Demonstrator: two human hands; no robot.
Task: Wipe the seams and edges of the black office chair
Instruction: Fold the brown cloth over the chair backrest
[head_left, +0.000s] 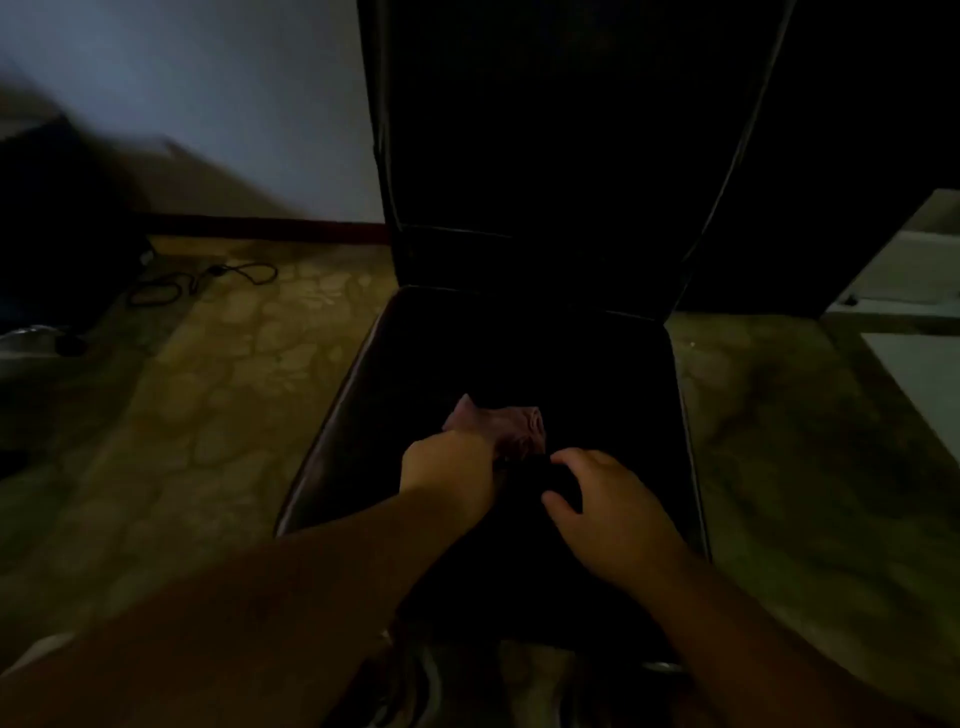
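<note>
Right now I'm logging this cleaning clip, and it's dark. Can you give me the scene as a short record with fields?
Setting: dim room, patterned floor, pale wall
Chair: black office chair, seat facing the camera, backrest upright
Cloth: pinkish cloth, bunched on the seat
Left hand: left hand grips the cloth
Right hand: right hand, fingers relaxed, rests on the seat beside the cloth
Floor clutter: black cable at left

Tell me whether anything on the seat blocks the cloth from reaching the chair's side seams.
Nothing visible does. The pinkish cloth sits mid-seat at the left hand; the dark seat around it shows nothing else, though dim light hides detail.
</note>
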